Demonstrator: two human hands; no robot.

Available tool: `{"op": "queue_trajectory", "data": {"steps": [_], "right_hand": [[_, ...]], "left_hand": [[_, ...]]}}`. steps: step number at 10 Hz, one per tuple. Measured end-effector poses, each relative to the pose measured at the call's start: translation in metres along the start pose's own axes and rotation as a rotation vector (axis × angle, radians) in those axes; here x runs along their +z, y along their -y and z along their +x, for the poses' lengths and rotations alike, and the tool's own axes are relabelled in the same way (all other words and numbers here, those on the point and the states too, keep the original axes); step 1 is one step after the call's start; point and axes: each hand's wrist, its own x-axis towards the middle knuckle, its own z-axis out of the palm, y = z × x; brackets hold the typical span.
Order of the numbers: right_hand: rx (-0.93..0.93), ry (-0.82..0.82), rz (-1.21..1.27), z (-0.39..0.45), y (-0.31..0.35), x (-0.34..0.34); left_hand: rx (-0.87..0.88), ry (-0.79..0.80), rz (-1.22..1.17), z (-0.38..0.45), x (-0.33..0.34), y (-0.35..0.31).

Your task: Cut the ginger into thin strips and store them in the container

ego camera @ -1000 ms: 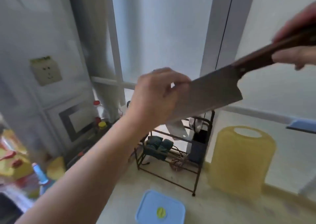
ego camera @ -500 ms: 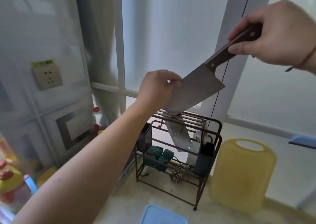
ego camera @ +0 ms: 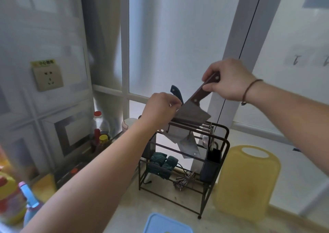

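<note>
My right hand (ego camera: 229,80) grips the brown wooden handle of a cleaver (ego camera: 193,114), whose blade tip is at the top bars of a black wire knife rack (ego camera: 219,143). My left hand (ego camera: 160,108) pinches the blade's front edge just above the rack. A second cleaver (ego camera: 187,143) and a blue-handled knife (ego camera: 176,93) stand in the rack. A blue lid of a container (ego camera: 165,224) shows at the bottom edge. No ginger is visible.
A yellow cutting board (ego camera: 247,183) leans against the wall right of the rack. Bottles (ego camera: 99,126) stand left of it by the window, and more bottles (ego camera: 26,200) crowd the lower left. A wall socket (ego camera: 48,78) is on the left.
Both hands have brought the cleaver down and inward, from high in the air to the top of the knife rack. The view has dropped a little.
</note>
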Motion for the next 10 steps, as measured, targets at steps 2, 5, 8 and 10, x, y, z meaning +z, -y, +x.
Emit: {"op": "queue_trajectory", "data": {"steps": [2, 5, 8, 10], "right_hand": [[0.05, 0.083, 0.012, 0.0, 0.002, 0.048], [0.023, 0.109, 0.065, 0.001, 0.004, 0.072], [0.06, 0.108, 0.173, 0.0, 0.007, 0.081], [0.115, 0.081, 0.197, -0.024, -0.008, 0.068]], "left_hand": [[-0.046, 0.016, 0.049, -0.012, 0.012, 0.006], [-0.026, -0.037, 0.106, -0.029, 0.015, 0.012], [-0.049, -0.091, -0.011, -0.042, 0.02, 0.018], [0.053, -0.2, -0.043, -0.057, 0.019, 0.007]]}}
